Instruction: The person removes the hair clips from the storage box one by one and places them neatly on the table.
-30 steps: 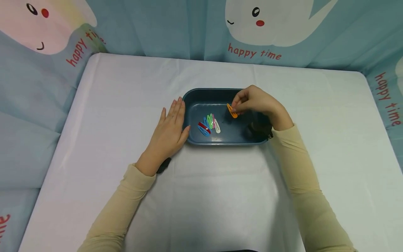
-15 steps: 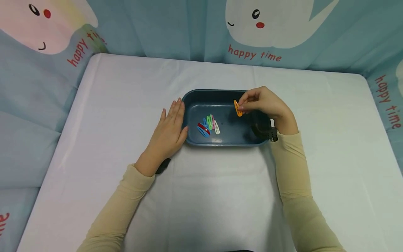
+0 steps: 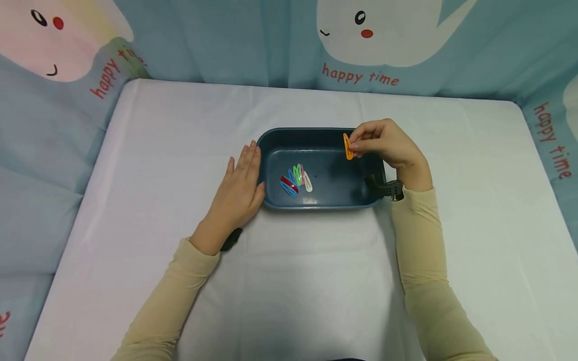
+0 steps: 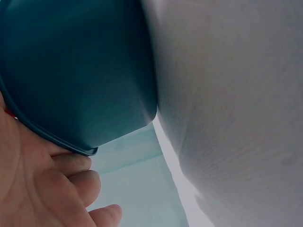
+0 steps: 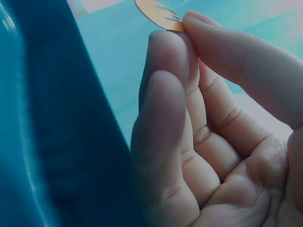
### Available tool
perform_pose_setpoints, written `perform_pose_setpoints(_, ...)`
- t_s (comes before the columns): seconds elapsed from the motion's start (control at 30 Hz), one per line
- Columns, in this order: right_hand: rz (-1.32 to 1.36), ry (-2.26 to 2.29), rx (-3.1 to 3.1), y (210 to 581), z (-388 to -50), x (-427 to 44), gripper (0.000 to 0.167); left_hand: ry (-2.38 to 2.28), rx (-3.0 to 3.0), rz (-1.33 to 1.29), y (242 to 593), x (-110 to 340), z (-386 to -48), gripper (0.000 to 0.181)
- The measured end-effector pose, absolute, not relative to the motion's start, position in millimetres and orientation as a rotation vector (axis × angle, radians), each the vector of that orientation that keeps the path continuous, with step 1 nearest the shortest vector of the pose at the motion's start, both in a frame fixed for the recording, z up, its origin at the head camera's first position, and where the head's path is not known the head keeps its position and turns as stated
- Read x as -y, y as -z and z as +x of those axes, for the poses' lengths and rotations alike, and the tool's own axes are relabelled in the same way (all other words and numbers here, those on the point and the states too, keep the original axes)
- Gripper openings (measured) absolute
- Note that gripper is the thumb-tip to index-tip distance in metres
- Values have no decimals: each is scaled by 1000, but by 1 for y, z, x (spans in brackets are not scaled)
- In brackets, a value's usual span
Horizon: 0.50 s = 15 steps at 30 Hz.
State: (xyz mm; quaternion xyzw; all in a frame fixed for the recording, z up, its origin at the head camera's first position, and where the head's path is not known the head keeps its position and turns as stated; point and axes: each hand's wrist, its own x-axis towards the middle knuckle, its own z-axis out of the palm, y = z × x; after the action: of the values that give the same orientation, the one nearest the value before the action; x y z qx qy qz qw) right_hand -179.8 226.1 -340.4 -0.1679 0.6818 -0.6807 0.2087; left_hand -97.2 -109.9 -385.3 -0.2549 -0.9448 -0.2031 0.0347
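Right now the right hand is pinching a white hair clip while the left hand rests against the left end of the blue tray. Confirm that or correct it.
The clip's colour is wrong: the head view shows the right hand pinching an orange hair clip, while the left hand rests against the left end of the blue tray.

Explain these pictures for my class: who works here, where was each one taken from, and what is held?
No machine here: a person is working bare-handed. The wide picture is taken from the head; the two closer ones, from the left and right wrists. On a white cloth-covered table sits a dark blue, rounded rectangular tray, holding a cluster of slim hair clips in blue, red, green, pink and white. The left hand rests against the tray's left end. The right hand pinches a slim, slotted orange hair clip.
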Motion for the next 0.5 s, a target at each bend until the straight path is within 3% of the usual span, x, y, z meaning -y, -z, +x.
perform_pose_setpoints(0.5, -244, 2206, -1739, 345, -178, -271, 21, 646, 2912, -788, 385, 111, -98, 66)
